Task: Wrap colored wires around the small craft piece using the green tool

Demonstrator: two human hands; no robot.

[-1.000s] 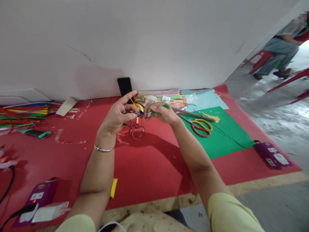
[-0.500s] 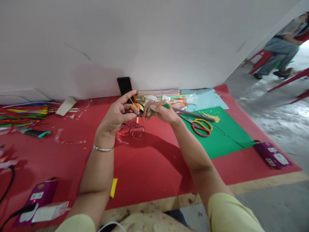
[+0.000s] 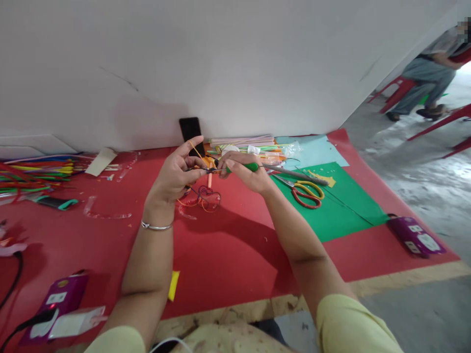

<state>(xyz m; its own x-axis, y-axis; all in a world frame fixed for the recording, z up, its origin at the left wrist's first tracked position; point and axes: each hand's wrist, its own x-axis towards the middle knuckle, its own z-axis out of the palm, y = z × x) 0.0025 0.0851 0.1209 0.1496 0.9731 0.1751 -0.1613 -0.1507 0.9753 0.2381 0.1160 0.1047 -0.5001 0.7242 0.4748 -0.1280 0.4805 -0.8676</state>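
At the centre of the frame, the left hand (image 3: 172,174) pinches a small piece of dark threadwork (image 3: 211,171) between its thumb and a finger. Its index finger is raised apart from the others, with an orange thread (image 3: 197,150) running from it down to the threadwork. A silver bracelet (image 3: 157,227) circles that wrist.

Just beside it, the right hand (image 3: 243,171) has its fingers closed around a green-handled tool (image 3: 251,167), whose thin metal shaft points left and meets the threadwork; whether the tip passes through it is too small to tell. Loose purple and orange threads (image 3: 204,198) hang in loops below the hands, over the red-covered table (image 3: 228,264).

Behind the hands, a black phone (image 3: 191,130) leans against the white wall (image 3: 235,63). Right of centre, scissors (image 3: 308,194) with one red and one yellow handle lie partly on a green sheet (image 3: 331,220). A purple box (image 3: 415,236) sits at the lower right, and colourful fuzzy stems (image 3: 44,171) are bunched at the left edge.
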